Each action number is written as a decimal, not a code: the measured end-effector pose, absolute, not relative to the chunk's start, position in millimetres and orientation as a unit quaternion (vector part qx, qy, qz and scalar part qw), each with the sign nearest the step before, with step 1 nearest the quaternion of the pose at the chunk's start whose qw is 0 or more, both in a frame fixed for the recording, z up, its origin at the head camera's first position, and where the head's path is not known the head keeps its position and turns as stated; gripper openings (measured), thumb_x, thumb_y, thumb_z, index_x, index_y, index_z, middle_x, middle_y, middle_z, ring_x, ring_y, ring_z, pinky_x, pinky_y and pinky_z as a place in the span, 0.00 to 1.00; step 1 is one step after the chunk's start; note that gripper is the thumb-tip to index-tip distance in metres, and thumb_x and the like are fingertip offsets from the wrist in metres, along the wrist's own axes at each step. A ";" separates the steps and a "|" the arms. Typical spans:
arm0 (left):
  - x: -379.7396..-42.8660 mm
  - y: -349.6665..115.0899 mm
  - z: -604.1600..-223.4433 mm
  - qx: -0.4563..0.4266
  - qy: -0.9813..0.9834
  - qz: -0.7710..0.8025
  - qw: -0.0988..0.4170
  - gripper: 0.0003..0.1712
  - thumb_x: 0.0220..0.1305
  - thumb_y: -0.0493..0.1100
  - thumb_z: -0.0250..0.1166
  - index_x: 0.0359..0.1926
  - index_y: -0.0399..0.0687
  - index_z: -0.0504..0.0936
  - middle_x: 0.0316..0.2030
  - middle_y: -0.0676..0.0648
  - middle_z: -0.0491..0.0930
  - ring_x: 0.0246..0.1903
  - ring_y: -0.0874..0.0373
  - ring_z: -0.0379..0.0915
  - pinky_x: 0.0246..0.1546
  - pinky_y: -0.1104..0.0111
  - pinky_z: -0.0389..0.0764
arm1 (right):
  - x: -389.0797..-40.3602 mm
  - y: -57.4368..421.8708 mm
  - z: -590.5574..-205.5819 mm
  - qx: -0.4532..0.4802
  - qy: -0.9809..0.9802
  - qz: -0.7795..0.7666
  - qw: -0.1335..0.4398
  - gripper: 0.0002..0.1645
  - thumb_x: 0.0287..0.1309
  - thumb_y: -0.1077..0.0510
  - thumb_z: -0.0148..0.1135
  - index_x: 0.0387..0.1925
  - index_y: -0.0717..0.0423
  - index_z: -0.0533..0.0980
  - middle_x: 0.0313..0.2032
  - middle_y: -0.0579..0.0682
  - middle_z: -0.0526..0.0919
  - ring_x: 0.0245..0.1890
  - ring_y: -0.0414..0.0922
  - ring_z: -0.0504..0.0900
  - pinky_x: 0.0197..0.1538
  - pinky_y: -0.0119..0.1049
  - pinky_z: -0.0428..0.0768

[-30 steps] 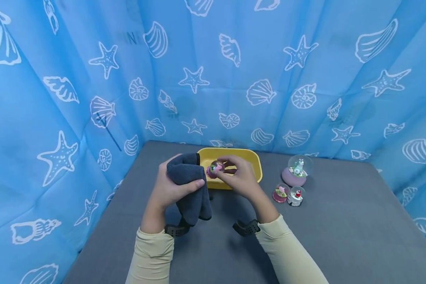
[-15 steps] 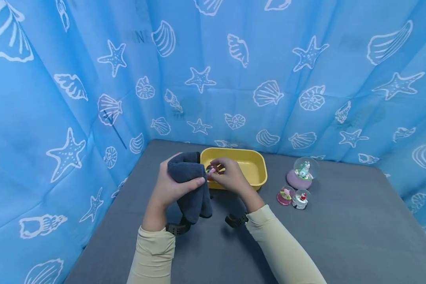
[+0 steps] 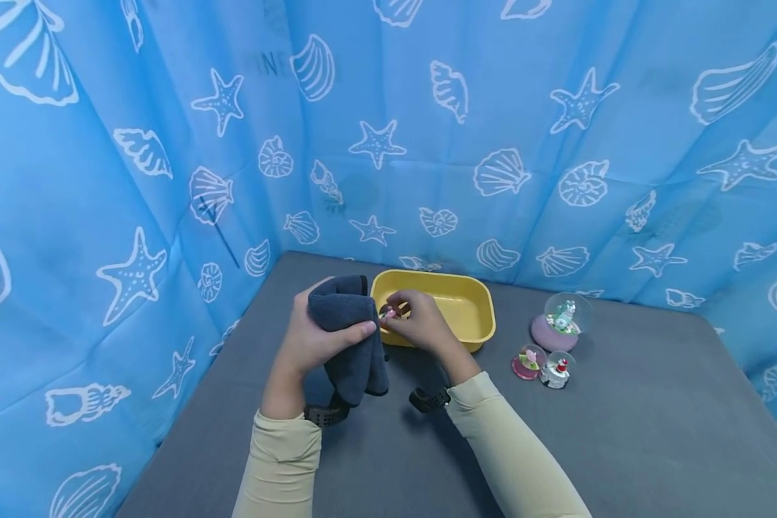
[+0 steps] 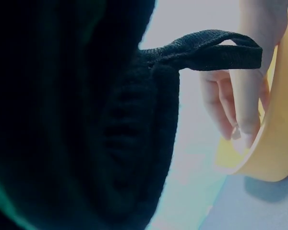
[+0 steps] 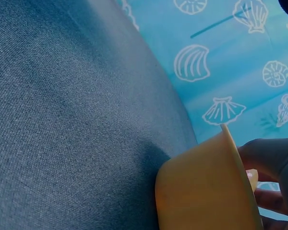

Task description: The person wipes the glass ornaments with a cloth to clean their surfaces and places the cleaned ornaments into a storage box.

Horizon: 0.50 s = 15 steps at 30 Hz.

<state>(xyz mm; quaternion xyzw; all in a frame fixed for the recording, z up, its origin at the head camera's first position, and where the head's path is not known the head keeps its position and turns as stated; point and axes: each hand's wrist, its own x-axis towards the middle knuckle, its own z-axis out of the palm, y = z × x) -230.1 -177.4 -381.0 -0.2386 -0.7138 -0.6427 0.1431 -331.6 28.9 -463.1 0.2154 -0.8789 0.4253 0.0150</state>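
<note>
A folded dark blue cloth (image 3: 350, 331) with black edging is gripped in my left hand (image 3: 301, 345), thumb across its front. In the left wrist view the cloth's hanging loop (image 4: 221, 51) sticks out towards the right. My right hand (image 3: 422, 318) pinches a small snow globe (image 3: 389, 312) with a pink figure, at the left end of a yellow basin (image 3: 469, 313). Most of the globe is hidden by fingers and the cloth. In the right wrist view the fingers (image 5: 266, 155) reach over the rim, and the basin's outer wall (image 5: 206, 191) covers what lies below.
Three snow globes stand together right of the basin: a large one with a lilac base (image 3: 555, 332), a small one with a pink base (image 3: 526, 365), and one with a red-and-white lighthouse (image 3: 558, 368). A blue shell-print curtain (image 3: 414, 180) borders the grey table (image 3: 647, 403).
My right hand has moved left and lower with the snow globe, inside the basin's left end. The left hand keeps its grip on the cloth. The head view has turned slightly left.
</note>
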 end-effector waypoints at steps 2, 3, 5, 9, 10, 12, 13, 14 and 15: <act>-230.7 -176.7 -380.9 -0.240 -0.710 -0.646 0.144 0.24 0.49 0.39 0.76 0.49 0.53 0.81 0.40 0.47 0.82 0.37 0.48 0.80 0.41 0.58 0.83 | -331.6 29.1 -463.0 0.212 -0.881 0.423 0.011 0.18 0.55 0.56 0.70 0.47 0.58 0.81 0.41 0.50 0.86 0.41 0.47 0.83 0.46 0.42 0.83; -230.9 -176.4 -380.9 -0.241 -0.707 -0.649 0.144 0.24 0.49 0.39 0.76 0.49 0.52 0.81 0.40 0.46 0.82 0.37 0.48 0.80 0.41 0.58 0.83 | -331.9 29.1 -462.9 0.213 -0.882 0.421 0.009 0.18 0.55 0.56 0.70 0.47 0.58 0.81 0.41 0.49 0.86 0.41 0.47 0.83 0.47 0.43 0.83; -231.5 -176.2 -381.1 -0.240 -0.705 -0.652 0.144 0.24 0.48 0.39 0.76 0.49 0.52 0.81 0.40 0.46 0.82 0.36 0.48 0.80 0.41 0.57 0.83 | -332.2 28.9 -463.0 0.214 -0.883 0.417 0.006 0.18 0.55 0.55 0.70 0.47 0.58 0.81 0.40 0.49 0.86 0.41 0.47 0.82 0.48 0.44 0.83; -232.1 -176.1 -382.2 -0.238 -0.710 -0.648 0.140 0.24 0.48 0.40 0.76 0.48 0.52 0.81 0.40 0.47 0.82 0.36 0.48 0.80 0.40 0.58 0.83 | -332.0 28.6 -463.2 0.211 -0.887 0.411 -0.003 0.17 0.54 0.55 0.71 0.45 0.57 0.82 0.40 0.49 0.85 0.41 0.46 0.82 0.48 0.43 0.83; -232.2 -176.0 -382.5 -0.238 -0.711 -0.647 0.138 0.24 0.48 0.40 0.76 0.48 0.52 0.81 0.40 0.47 0.82 0.36 0.49 0.80 0.40 0.58 0.83 | -331.6 28.6 -463.2 0.208 -0.888 0.410 -0.007 0.17 0.54 0.55 0.71 0.45 0.57 0.82 0.39 0.49 0.85 0.41 0.46 0.83 0.48 0.43 0.83; -232.4 -176.1 -383.0 -0.239 -0.712 -0.646 0.136 0.23 0.49 0.40 0.76 0.48 0.52 0.81 0.39 0.47 0.82 0.36 0.48 0.80 0.40 0.58 0.83 | -331.3 28.5 -463.2 0.204 -0.889 0.409 -0.013 0.17 0.55 0.54 0.71 0.45 0.57 0.82 0.39 0.49 0.85 0.41 0.46 0.83 0.47 0.42 0.83; -232.6 -176.1 -383.1 -0.240 -0.710 -0.648 0.135 0.23 0.49 0.40 0.76 0.48 0.52 0.81 0.39 0.47 0.82 0.36 0.48 0.80 0.40 0.57 0.83 | -331.5 28.1 -463.1 0.203 -0.891 0.407 -0.014 0.17 0.55 0.54 0.71 0.45 0.56 0.82 0.40 0.49 0.85 0.41 0.46 0.83 0.47 0.42 0.83; -232.6 -176.2 -383.3 -0.239 -0.710 -0.649 0.135 0.23 0.49 0.40 0.76 0.48 0.52 0.81 0.39 0.47 0.81 0.36 0.48 0.80 0.40 0.57 0.83 | -331.6 27.8 -463.1 0.202 -0.892 0.405 -0.016 0.18 0.55 0.53 0.71 0.46 0.56 0.82 0.40 0.49 0.85 0.41 0.46 0.83 0.48 0.42 0.83; -232.5 -176.4 -383.3 -0.239 -0.708 -0.650 0.135 0.23 0.49 0.41 0.76 0.48 0.51 0.81 0.39 0.46 0.81 0.36 0.48 0.80 0.40 0.57 0.83 | -331.7 27.7 -463.0 0.199 -0.893 0.404 -0.018 0.18 0.56 0.52 0.70 0.47 0.56 0.82 0.41 0.49 0.85 0.42 0.46 0.83 0.48 0.42 0.83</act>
